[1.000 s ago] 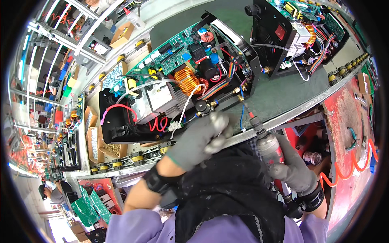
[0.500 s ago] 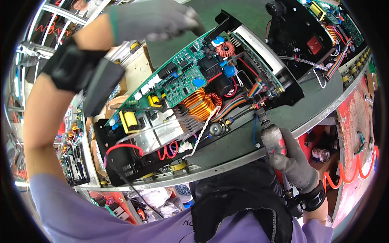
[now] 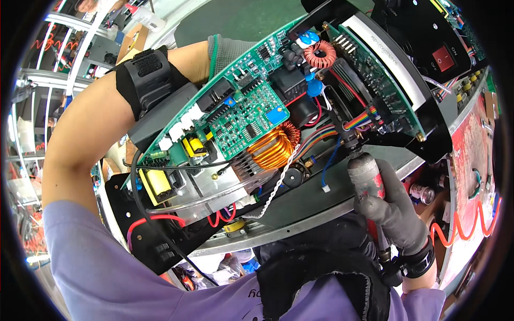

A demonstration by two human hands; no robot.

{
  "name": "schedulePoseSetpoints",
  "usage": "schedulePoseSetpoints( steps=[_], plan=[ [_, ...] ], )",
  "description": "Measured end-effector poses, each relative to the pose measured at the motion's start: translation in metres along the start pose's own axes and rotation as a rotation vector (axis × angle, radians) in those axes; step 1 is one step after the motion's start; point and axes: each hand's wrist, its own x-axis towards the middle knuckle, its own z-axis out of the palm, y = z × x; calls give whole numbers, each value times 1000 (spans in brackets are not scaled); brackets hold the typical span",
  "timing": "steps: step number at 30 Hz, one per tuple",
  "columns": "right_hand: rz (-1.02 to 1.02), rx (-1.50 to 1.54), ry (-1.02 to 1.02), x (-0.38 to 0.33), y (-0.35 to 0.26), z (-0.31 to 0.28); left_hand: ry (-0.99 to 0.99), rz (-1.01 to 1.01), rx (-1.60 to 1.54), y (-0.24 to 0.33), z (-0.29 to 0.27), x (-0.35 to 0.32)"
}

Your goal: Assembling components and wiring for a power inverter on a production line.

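An open black chassis [image 3: 144,241] lies tilted on the grey bench, holding a green circuit board [image 3: 241,123], a copper coil [image 3: 273,150] and a rainbow ribbon cable [image 3: 360,120]. My left hand [image 3: 227,51], in a grey glove, reaches over the far edge of the chassis; its fingers are hidden behind the board. A black strap band [image 3: 147,77] sits on that forearm. My right hand [image 3: 399,219], also gloved, grips an electric screwdriver [image 3: 367,179] upright, its tip against the chassis just below the ribbon cable.
A second black unit with a red rocker switch [image 3: 443,58] stands at the back right. A red coiled hose [image 3: 460,230] hangs at the right below the bench edge [image 3: 300,224]. Racks and cardboard boxes [image 3: 128,43] fill the far left.
My left arm has come down from high above the chassis and now wraps over its far edge. The screwdriver has risen from beside the bench edge to touch the chassis.
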Motion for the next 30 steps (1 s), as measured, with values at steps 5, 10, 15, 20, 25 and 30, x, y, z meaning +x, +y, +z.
schedulePoseSetpoints(
  steps=[5, 10, 15, 20, 25, 30],
  plan=[
    [-64, -135, 29, 7, -1, 0, -22, 30, 1, -4, 3, 4],
    [-51, -176, 14, 10, -2, -3, -36, 48, -17, -16, 8, 4],
    [-123, -169, 5, 12, 2, -2, -30, 55, -34, -15, 13, 8],
    [-204, -288, 23, 17, 10, -7, -32, 68, -38, -25, 3, 6],
    [-340, -552, 86, 19, 11, -9, -25, 74, -34, -23, 5, 3],
    [-386, -800, 169, 19, 14, -6, -20, 84, -31, -28, 7, -7]
  ],
)
